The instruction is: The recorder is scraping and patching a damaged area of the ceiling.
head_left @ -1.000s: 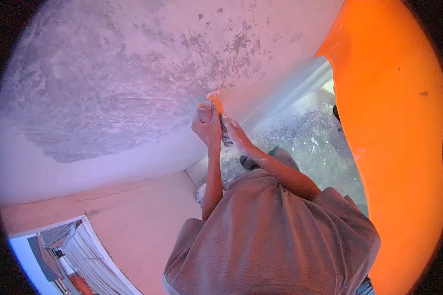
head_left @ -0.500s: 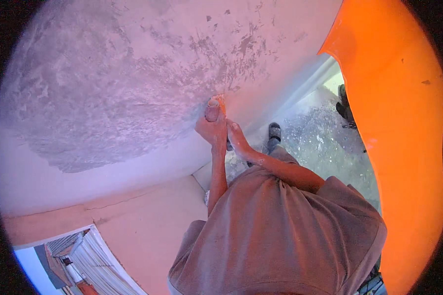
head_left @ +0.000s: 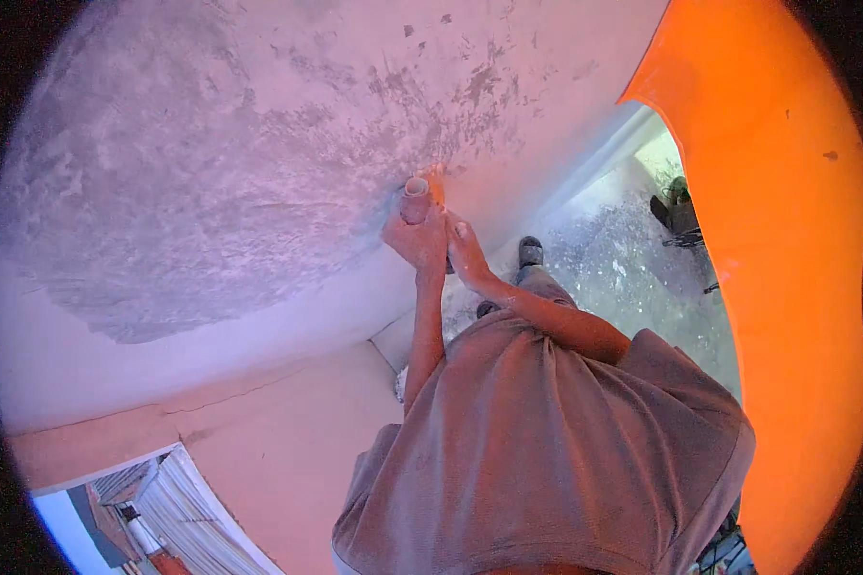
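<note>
My left hand (head_left: 417, 241) is closed round a dusty tool (head_left: 415, 199) with a round, tube-like end and an orange part on its far side. The tool is up against the patchy wall (head_left: 211, 192). My right hand (head_left: 465, 251) is close beside the left, its fingers bent in against the lower side of the same tool. Both hands and much of the tool look dusty. My hands hide the tool's working face, so its exact kind does not show.
A bright orange sheet (head_left: 767, 240) hangs along the right. The floor (head_left: 633, 249) below is spattered white; dark items (head_left: 679, 216) lie by the sheet. My sandalled foot (head_left: 530, 251) stands below the wall. At lower left, a window opening (head_left: 163, 517) cuts into a pinkish wall (head_left: 288, 431).
Both hands and the tool have shifted slightly along the wall, a little up in the picture. The tool's round end shows a bit more, and the grip is kept.
</note>
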Motion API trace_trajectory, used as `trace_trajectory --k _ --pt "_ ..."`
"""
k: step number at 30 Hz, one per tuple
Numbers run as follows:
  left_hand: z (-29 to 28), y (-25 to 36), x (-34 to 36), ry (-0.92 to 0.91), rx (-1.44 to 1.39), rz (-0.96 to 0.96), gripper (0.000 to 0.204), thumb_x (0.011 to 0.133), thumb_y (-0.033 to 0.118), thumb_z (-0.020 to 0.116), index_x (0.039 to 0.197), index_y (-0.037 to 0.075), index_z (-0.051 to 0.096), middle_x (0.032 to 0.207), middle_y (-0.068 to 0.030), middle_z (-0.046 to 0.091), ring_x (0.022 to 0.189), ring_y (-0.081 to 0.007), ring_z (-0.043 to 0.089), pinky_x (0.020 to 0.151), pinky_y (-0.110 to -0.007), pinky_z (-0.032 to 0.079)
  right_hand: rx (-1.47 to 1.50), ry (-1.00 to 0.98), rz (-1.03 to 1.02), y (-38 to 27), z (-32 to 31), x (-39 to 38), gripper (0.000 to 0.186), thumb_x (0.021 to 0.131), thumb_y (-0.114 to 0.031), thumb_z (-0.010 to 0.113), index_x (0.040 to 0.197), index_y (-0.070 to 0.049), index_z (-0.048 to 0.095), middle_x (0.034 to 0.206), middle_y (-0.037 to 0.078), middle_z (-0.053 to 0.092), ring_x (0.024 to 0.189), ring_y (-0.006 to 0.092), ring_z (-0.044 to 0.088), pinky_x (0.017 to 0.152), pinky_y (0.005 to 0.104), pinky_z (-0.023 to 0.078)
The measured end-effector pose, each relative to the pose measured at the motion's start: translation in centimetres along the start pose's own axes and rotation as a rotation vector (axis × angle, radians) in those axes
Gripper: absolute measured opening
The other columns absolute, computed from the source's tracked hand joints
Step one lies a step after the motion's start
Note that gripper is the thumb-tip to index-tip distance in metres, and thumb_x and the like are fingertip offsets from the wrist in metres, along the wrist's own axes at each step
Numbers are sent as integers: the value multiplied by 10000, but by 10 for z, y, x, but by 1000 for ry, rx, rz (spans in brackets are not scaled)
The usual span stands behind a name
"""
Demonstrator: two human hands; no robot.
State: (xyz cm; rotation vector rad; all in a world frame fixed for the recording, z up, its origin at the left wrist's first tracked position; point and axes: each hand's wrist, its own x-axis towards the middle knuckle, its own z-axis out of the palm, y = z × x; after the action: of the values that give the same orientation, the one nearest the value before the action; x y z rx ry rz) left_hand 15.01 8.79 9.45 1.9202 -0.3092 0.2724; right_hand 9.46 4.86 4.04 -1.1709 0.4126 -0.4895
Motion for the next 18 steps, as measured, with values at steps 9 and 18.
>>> trace_trajectory --k 9,18 --pt "-7 -2 -15 75 -46 -68 285 767 188 816 752 -43 650 636 -63 628 592 -137 559 551 -360 456 80 -175 461 -6 -19 -17 470 1057 -472 406 842 -102 602 624 -45 510 473 67 429 422 267 341" --pt "-2 2 -1 42 -44 -69 335 795 227 824 739 -58 655 656 -88 647 611 -113 571 545 -353 453 86 -129 154 -26 -2 2 578 1042 -548 377 750 -85 563 527 -16 473 388 93 400 356 284 288"
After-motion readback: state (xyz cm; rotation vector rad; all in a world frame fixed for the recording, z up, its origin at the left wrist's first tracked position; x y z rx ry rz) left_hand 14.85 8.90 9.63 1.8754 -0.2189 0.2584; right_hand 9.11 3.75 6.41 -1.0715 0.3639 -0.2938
